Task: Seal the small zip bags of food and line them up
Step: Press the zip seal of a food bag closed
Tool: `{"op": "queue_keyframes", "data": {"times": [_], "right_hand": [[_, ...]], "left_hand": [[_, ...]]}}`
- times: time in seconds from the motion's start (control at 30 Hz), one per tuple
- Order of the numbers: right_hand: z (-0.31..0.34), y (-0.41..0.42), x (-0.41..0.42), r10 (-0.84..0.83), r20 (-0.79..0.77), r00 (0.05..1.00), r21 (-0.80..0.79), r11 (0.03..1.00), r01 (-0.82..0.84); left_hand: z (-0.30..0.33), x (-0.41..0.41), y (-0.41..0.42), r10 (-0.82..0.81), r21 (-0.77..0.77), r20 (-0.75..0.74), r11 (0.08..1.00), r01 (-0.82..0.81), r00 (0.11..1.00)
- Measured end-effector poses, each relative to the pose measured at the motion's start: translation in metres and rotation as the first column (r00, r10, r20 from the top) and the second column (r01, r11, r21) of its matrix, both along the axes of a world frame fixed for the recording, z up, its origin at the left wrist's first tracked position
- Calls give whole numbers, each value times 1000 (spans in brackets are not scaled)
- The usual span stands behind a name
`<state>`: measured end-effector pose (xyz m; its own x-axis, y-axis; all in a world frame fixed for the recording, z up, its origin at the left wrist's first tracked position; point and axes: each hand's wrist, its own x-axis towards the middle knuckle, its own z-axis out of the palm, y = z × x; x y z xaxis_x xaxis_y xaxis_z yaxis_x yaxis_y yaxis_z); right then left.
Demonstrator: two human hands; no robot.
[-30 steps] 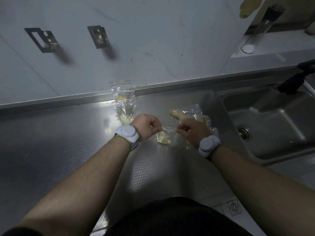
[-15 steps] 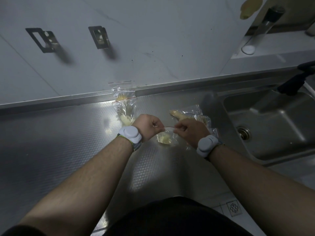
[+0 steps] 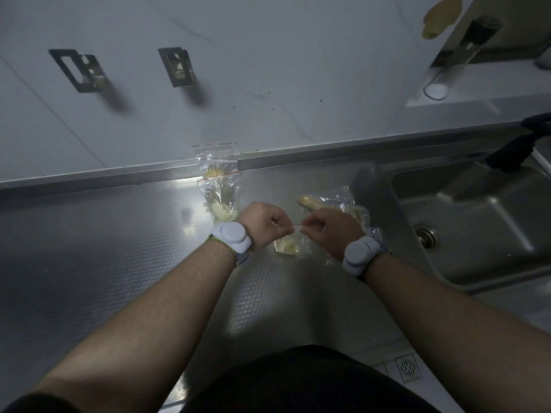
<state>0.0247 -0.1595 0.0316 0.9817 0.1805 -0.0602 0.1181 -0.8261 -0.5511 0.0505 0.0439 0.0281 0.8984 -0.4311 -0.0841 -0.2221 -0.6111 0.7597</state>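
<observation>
Small zip bag (image 3: 289, 246) at frame centre, pale food inside; my left hand (image 3: 263, 222) and right hand (image 3: 329, 231) each pinch its red-lined top edge, fingers closed. Two bags (image 3: 219, 186) upper centre against the backsplash, more (image 3: 334, 202) behind my right hand. Dimpled steel counter (image 3: 89, 248), dim light. Sink (image 3: 477, 222) at right. Grey wall (image 3: 268, 70), two metal hooks (image 3: 80, 70) upper left.
</observation>
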Motion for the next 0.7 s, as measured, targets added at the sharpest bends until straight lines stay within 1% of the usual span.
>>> {"op": "queue_keyframes", "data": {"times": [0.23,0.53,0.7], "right_hand": [[2,6,3,30,11,999,13,999,-30],[6,7,3,59,2,998,20,998,-60],[7,9,3,50,27,998,41,998,-51]], "left_hand": [[6,4,-1,-16,16,-5,1000,16,1000],[10,2,-2,-28,-21,42,999,29,999],[11,1,-2,-36,3,71,999,36,997]]}}
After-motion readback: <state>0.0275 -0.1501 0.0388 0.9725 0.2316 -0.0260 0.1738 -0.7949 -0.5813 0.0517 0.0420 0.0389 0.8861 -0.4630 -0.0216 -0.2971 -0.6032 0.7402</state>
